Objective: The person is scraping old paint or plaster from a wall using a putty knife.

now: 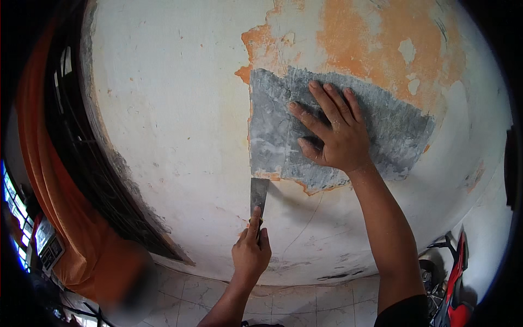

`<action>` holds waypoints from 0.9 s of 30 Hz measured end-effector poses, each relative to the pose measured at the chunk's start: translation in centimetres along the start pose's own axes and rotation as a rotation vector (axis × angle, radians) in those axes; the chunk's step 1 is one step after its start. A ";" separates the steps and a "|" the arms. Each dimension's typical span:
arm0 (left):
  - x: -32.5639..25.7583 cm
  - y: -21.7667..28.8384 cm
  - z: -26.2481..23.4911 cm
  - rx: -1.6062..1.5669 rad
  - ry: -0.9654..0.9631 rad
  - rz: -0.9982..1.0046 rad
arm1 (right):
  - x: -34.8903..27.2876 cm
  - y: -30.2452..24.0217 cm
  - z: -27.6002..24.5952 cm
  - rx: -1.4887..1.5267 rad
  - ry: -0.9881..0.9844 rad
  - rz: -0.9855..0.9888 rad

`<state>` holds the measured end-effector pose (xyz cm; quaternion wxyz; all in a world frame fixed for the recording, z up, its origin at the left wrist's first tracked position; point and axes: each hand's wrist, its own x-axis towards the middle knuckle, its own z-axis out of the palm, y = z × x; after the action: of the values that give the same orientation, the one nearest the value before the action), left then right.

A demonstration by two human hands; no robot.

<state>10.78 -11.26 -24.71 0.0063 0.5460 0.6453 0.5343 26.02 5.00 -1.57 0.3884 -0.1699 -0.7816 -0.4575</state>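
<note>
My left hand [253, 252] grips a scraper [259, 192] by its handle, index finger stretched along it toward the blade. The blade's flat edge meets the wall [174, 109] at the lower left corner of a bare grey patch [267, 117]. My right hand [339, 131] lies spread on that patch, fingers apart and holding nothing. Orange paint [376, 43] shows above the patch where the white coat has come off, and a thin orange rim runs along its left and lower edges.
To the left, an orange curtain [49, 180] hangs beside a dark window or door frame [109, 163]. A tiled floor [310, 305] runs along the wall's foot. At the lower right stands a red and black vehicle [455, 278], partly visible. A blurred round shape [122, 280] is at the lower left.
</note>
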 end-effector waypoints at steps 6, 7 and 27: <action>0.0 0.2 -0.2 0.033 -0.009 -0.016 | 0.1 0.1 -0.1 0.007 0.008 -0.002; -0.1 -0.1 -0.3 0.051 -0.037 -0.039 | 0.0 0.0 -0.1 0.009 0.004 0.000; 2.8 3.3 -2.0 -0.052 -0.045 -0.067 | 0.0 0.3 0.0 0.008 0.014 0.003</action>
<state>10.73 -11.20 -19.92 0.0530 0.5357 0.6488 0.5378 26.20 5.16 -1.39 0.3952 -0.1665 -0.7805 -0.4548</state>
